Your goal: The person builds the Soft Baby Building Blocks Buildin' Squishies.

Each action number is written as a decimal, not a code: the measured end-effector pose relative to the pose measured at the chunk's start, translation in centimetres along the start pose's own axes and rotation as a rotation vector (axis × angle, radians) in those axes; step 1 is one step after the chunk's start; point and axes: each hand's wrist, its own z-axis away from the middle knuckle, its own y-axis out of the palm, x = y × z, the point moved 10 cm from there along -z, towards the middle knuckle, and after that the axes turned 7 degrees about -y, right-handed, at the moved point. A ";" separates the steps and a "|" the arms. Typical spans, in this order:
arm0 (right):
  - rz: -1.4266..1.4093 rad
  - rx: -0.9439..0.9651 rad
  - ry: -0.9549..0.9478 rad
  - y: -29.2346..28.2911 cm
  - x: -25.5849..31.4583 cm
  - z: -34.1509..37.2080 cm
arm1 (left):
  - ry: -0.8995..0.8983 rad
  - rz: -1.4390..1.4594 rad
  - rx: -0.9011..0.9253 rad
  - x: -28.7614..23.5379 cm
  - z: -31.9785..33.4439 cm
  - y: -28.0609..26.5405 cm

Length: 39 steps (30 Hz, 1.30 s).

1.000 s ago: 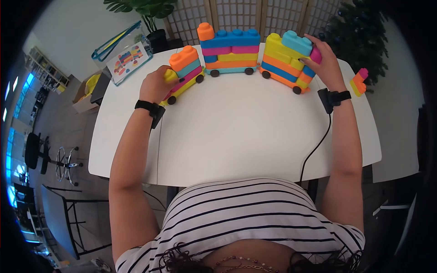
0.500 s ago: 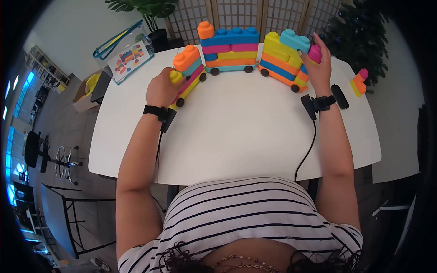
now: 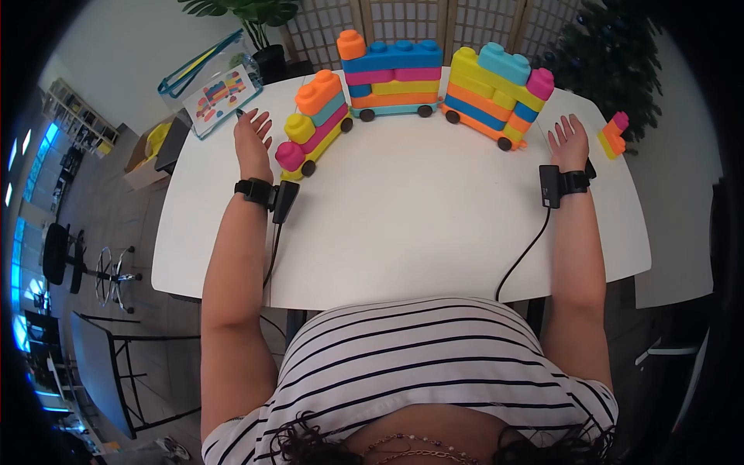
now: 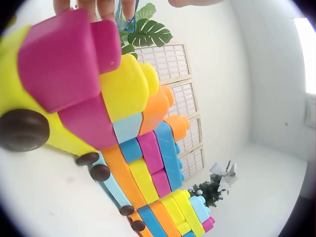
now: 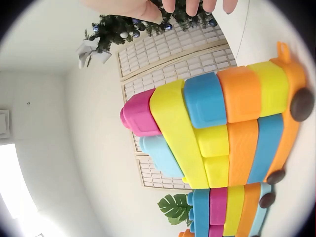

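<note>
A toy block train stands in an arc on the white table point(image 3: 387, 225). Its left car point(image 3: 325, 136) has a yellow base with magenta, yellow and orange blocks. The middle car point(image 3: 395, 77) is topped by a blue block and an orange one. On the right stands a car point(image 3: 480, 112) with an orange base and a magenta block point(image 3: 541, 83) at its top corner. My left hand point(image 3: 253, 146) is beside the left car, palm turned up, fingers loosely bent and holding nothing. To the right of the right car, my right hand point(image 3: 570, 145) is empty too, fingers relaxed.
A small stack of magenta, orange and yellow blocks point(image 3: 613, 136) stands at the right table edge. At the back left is a clear zip bag point(image 3: 221, 97) with a picture card. Cables trail from both wrist cameras. A folding screen point(image 3: 407, 19) stands behind the table.
Both hands have let go of the train's end cars and drawn away outward, the left to the left and the right to the right. The left car had shifted slightly rightward before that.
</note>
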 end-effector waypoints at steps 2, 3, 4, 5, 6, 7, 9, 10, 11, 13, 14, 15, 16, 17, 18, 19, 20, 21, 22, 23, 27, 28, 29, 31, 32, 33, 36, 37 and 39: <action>-0.002 -0.006 0.011 -0.5 -0.5 -0.4 | -0.009 0.028 0.010 0.0 0.2 0.0; -0.004 -0.016 0.021 -0.8 -0.8 -0.5 | -0.010 0.027 0.007 0.2 0.1 -0.2; -0.003 -0.014 0.023 -1.0 -1.1 -0.5 | -0.005 0.041 0.012 0.3 0.1 -0.3; -0.012 -0.001 0.028 -1.0 -1.4 -0.7 | 0.002 0.057 0.017 0.4 0.0 -0.3; -0.022 0.011 0.031 -0.7 -1.3 -0.6 | 0.005 0.058 0.015 0.5 0.0 -0.4; -0.024 0.013 0.029 -0.5 -1.2 -0.4 | 0.008 0.074 0.013 0.6 0.1 -0.6; -0.002 0.049 0.009 0.1 -1.1 0.1 | 0.015 0.092 0.013 0.8 0.2 -1.0; -0.004 0.049 0.003 0.3 -0.9 0.2 | 0.013 0.102 0.012 0.9 0.2 -1.2; -0.002 0.073 0.002 0.6 -0.7 0.5 | 0.008 0.112 0.010 1.0 0.1 -1.3; 0.003 0.096 0.000 0.9 -0.6 0.9 | 0.004 0.112 0.007 1.1 -0.1 -1.5; 0.012 0.110 -0.013 1.2 -0.6 1.0 | 0.003 0.116 0.006 1.2 -0.1 -1.5; 0.021 0.124 -0.026 1.4 -0.5 1.1 | 0.003 0.121 0.004 1.3 -0.2 -1.6; 0.021 0.124 -0.028 1.5 -0.4 1.1 | 0.003 0.123 0.006 1.3 -0.2 -1.5; 0.018 0.132 -0.026 1.7 -0.4 1.2 | 0.005 0.122 0.006 1.3 -0.2 -1.5; 0.015 0.140 -0.022 1.8 -0.4 1.2 | 0.006 0.120 0.005 1.3 -0.3 -1.6; 0.015 0.141 -0.023 1.8 -0.4 1.1 | 0.006 0.121 0.005 1.4 -0.3 -1.6; 0.016 0.147 -0.026 1.9 -0.3 1.1 | 0.006 0.122 0.007 1.4 -0.4 -1.6; 0.018 0.153 -0.029 1.9 -0.3 1.1 | 0.006 0.123 0.009 1.5 -0.4 -1.6; 0.018 0.153 -0.030 1.9 -0.3 1.0 | 0.007 0.123 0.009 1.5 -0.4 -1.6; 0.017 0.156 -0.035 1.9 -0.2 1.0 | 0.007 0.126 0.011 1.6 -0.5 -1.6; 0.015 0.163 -0.044 2.0 -0.1 1.2 | 0.009 0.121 0.018 1.6 -0.5 -1.6; 0.015 0.162 -0.044 1.9 -0.1 1.1 | 0.010 0.121 0.018 1.6 -0.4 -1.5; 0.007 0.160 -0.046 1.8 -0.1 0.9 | 0.013 0.120 0.015 1.5 -0.4 -1.6; 0.000 0.159 -0.048 1.8 0.1 0.9 | 0.015 0.119 0.012 1.4 -0.3 -1.5; 0.001 0.156 -0.058 1.7 0.4 0.9 | 0.021 0.127 0.013 1.2 -0.3 -1.5; 0.003 0.155 -0.065 1.6 0.5 1.0 | 0.024 0.134 0.011 1.3 -0.1 -1.6; 0.009 0.155 -0.048 1.7 0.1 0.9 | 0.011 0.131 0.007 1.4 0.0 -1.6; 0.007 0.156 -0.050 1.8 0.1 1.0 | 0.012 0.131 0.007 1.3 0.0 -1.7; 0.011 0.159 -0.048 1.9 0.2 1.3 | 0.015 0.145 0.002 1.4 -0.1 -1.7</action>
